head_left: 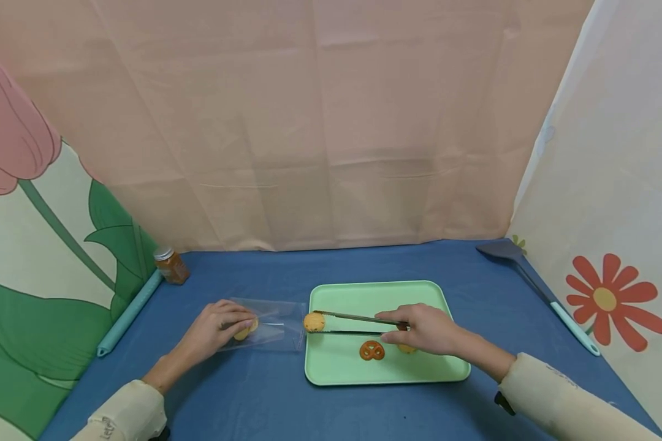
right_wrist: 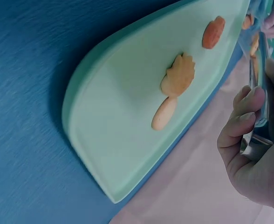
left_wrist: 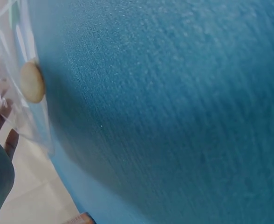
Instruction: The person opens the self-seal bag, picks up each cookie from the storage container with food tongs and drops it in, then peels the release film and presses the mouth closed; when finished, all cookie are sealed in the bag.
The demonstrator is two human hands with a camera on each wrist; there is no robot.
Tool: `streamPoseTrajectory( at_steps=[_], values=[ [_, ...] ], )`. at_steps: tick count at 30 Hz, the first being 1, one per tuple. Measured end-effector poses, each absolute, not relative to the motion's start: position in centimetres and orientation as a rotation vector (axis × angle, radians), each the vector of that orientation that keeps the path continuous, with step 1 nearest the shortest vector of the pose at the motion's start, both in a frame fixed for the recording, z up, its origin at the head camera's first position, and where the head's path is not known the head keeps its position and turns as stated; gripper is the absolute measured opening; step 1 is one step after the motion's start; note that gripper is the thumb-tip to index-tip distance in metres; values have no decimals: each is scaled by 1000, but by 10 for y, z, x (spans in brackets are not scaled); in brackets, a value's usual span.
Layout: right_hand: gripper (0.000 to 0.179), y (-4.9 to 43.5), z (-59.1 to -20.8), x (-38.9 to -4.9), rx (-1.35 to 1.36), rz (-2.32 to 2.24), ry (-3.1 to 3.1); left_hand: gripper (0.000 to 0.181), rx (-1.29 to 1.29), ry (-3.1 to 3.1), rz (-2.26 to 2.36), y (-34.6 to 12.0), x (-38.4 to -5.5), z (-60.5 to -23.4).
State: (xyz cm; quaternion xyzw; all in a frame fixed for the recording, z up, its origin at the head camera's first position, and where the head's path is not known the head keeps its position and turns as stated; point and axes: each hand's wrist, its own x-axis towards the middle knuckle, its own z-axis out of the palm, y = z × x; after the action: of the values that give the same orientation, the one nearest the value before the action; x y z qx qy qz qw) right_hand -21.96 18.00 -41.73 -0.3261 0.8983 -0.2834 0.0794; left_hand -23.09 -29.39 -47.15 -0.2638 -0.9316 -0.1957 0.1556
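Observation:
My left hand (head_left: 219, 326) holds a clear plastic bag (head_left: 289, 310) lying sideways over the blue cloth. Round cookies (head_left: 243, 334) show inside it, beside the fingertips, and its mouth faces right. With my right hand (head_left: 426, 329) I grip metal tongs (head_left: 353, 316), whose tips pinch a round golden cookie (head_left: 314, 322). That cookie is over the left rim of a pale green tray (head_left: 331, 370), right at the bag's mouth. On the tray lie a brown pretzel (head_left: 372, 350), a scalloped cookie (right_wrist: 180, 74) and a smooth oval-looking cookie (right_wrist: 164, 113); my right hand partly covers this area in the head view.
A jar with a silver lid (head_left: 171, 265) stands at the back left, by a long teal rod (head_left: 129, 315). Along the right edge lies a dark spatula (head_left: 529, 278) with a pale teal handle. Printed cloth walls enclose the back and sides.

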Motion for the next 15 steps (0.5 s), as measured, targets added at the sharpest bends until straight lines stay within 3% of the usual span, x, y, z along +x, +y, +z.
streamPoseTrajectory(
  at_steps=[15],
  values=[
    [46, 152, -424, -228, -960, -769, 2685, 15, -745, -2674, -540, -292, -230, -469]
  ],
)
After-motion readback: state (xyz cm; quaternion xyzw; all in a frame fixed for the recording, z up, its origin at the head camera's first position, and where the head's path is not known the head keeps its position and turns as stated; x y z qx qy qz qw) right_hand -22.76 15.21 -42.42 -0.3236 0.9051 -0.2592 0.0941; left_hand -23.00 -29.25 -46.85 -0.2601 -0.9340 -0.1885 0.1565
